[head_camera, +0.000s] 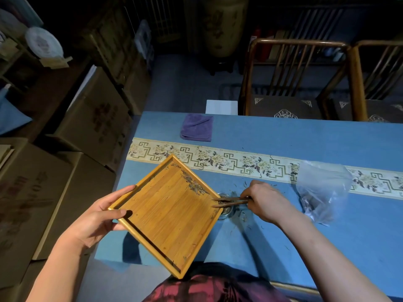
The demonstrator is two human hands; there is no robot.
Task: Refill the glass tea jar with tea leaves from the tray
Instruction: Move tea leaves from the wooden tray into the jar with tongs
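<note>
My left hand (pixel 102 216) grips the left edge of a square bamboo tray (pixel 168 216), lifted and turned with one corner over the glass tea jar (pixel 225 211). Only the jar's rim shows beyond that corner, with tea leaves inside. A few tea leaves (pixel 193 182) cling near the tray's upper right edge. My right hand (pixel 265 200) holds wooden tongs (pixel 229 202), their tips resting at the tray corner above the jar's mouth.
A clear plastic bag (pixel 322 188) with tea lies right of my right hand. Loose leaves dot the blue tablecloth (pixel 283 136). A purple cloth (pixel 197 127) sits at the far left; two wooden chairs (pixel 290 83) stand behind. Cardboard boxes (pixel 65 149) line the left.
</note>
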